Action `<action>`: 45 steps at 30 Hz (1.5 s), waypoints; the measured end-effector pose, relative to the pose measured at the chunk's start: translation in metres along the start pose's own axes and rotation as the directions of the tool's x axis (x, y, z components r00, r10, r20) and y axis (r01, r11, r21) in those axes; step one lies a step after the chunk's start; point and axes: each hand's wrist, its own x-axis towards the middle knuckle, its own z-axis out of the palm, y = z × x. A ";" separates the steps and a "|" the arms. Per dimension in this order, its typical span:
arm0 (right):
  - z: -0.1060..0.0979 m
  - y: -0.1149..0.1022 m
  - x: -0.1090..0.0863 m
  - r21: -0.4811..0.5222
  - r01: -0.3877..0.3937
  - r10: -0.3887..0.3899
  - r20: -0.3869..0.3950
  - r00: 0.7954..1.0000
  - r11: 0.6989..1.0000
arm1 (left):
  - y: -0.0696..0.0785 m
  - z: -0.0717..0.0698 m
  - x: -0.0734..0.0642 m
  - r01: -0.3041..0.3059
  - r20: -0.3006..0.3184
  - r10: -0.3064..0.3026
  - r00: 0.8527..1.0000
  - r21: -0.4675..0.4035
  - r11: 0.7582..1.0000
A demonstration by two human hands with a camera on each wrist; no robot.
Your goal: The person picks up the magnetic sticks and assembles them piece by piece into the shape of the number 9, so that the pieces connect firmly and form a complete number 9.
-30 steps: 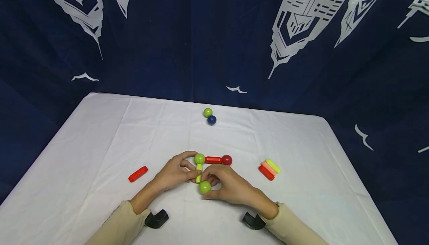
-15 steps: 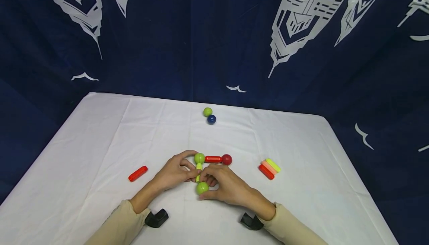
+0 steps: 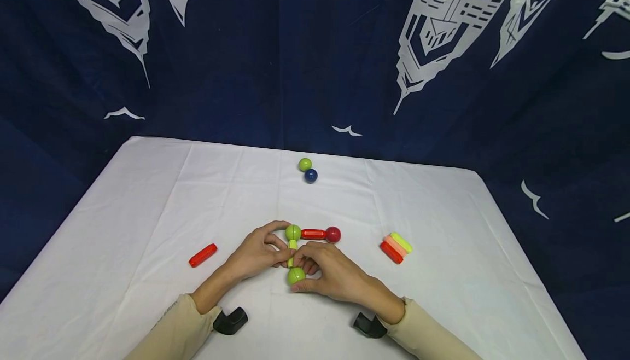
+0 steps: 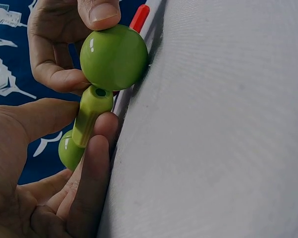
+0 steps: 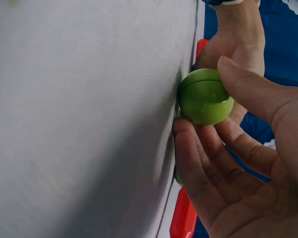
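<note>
My left hand (image 3: pixel 258 250) pinches a short yellow-green toy rod (image 4: pixel 92 116) between thumb and fingers. At the rod's far end sits a green ball (image 3: pixel 292 232), with the left index finger by it. From that ball a red rod (image 3: pixel 313 234) runs right to a dark red ball (image 3: pixel 333 234). My right hand (image 3: pixel 337 272) holds a second green ball (image 5: pixel 206 96), grooved around its middle, between thumb and fingers. This ball lies against the rod's near end in the left wrist view; whether they are joined cannot be told. Right fingertips partly hide the rod in the head view.
A loose red rod (image 3: pixel 203 255) lies to the left on the white-covered table (image 3: pixel 147 201). To the right, a red rod (image 3: pixel 391 253), a peach rod (image 3: pixel 395 246) and a yellow rod (image 3: pixel 401 243) lie together. A green ball (image 3: pixel 305 164) and a blue ball (image 3: pixel 310 176) sit at the back.
My right hand has shifted slightly left, bringing its green ball in line with the near end of the yellow-green rod. The left hand has stayed in place.
</note>
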 end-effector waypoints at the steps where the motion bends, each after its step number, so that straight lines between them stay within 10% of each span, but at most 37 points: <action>1: 0.000 0.000 0.000 0.000 0.001 -0.001 0.001 1.000 1.000 | 0.000 0.000 0.000 0.000 -0.001 0.000 1.000 0.002 1.000; 30: -0.009 0.002 -0.005 0.001 0.017 -0.017 -0.025 1.000 1.000 | 0.003 0.003 -0.001 0.001 -0.036 0.001 0.999 0.057 0.998; 45: -0.054 0.037 -0.045 -0.045 -0.081 0.070 -0.206 0.976 0.996 | 0.003 0.004 -0.002 0.033 -0.059 -0.031 0.998 0.038 0.999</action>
